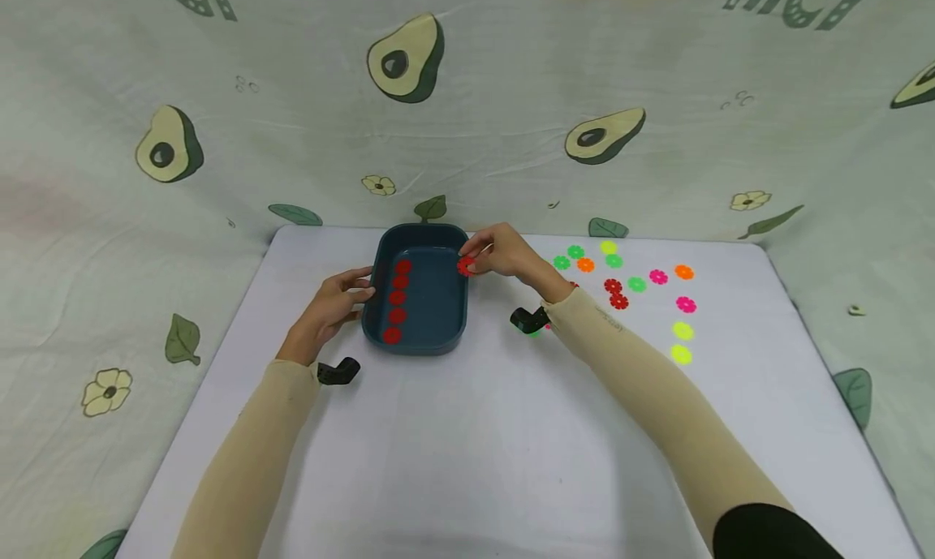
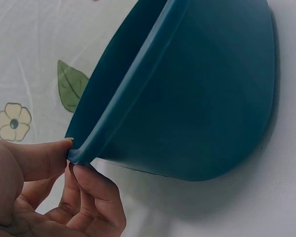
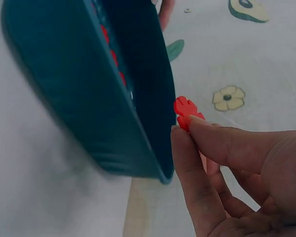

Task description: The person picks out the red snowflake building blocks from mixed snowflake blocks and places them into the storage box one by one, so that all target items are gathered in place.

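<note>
A dark teal rectangular dish (image 1: pixel 437 320) stands on the white table, and a column of several red flower-shaped discs (image 1: pixel 397 298) lies along the left side of its floor. My left hand (image 1: pixel 327 306) pinches the dish's left rim between thumb and fingers, seen close up in the left wrist view. At the right rim, my right hand (image 1: pixel 504 252) pinches another red flower-shaped disc (image 3: pixel 186 109) between thumb and forefinger. In the right wrist view this disc is at the level of the rim.
Right of the dish, several loose flower-shaped discs lie scattered: green (image 1: pixel 637 285), orange (image 1: pixel 684 272), pink (image 1: pixel 686 304), yellow (image 1: pixel 682 354) and darker red (image 1: pixel 618 301). My right forearm passes over some. A patterned cloth (image 1: pixel 497 80) hangs behind the table (image 1: pixel 467 462).
</note>
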### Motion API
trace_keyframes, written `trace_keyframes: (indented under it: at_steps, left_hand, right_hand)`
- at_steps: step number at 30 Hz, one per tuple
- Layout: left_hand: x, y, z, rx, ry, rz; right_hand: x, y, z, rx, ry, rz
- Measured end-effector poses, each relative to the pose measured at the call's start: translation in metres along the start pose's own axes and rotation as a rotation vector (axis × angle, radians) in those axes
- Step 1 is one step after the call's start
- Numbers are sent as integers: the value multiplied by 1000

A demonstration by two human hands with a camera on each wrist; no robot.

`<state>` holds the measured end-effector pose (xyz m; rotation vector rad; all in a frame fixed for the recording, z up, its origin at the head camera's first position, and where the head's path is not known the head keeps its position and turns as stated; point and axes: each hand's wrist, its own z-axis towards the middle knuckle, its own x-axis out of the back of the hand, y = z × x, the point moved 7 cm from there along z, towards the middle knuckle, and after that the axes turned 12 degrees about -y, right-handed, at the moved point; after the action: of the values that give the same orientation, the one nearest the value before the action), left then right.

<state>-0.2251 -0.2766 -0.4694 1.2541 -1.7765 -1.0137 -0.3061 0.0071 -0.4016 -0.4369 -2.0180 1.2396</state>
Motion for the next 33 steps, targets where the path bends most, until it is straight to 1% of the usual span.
trace_keyframes:
  at_steps: [7, 13, 17, 24, 33]
  left_hand:
    - [1, 0, 0, 6, 6, 4]
    - [1, 1, 0, 10, 18, -2]
    - [1, 0, 1, 12, 16, -6]
    - [1, 0, 1, 6, 12, -11]
    - [2, -1, 2, 3, 19, -18]
  right_hand:
    - [-14, -14, 22, 30, -31, -42]
    - [-22, -22, 40, 32, -36, -79]
    - [-29, -25, 51, 13, -59, -50]
    - [-42, -23, 70, -29, -100, 34]
    - [-47, -15, 93, -87, -96, 88]
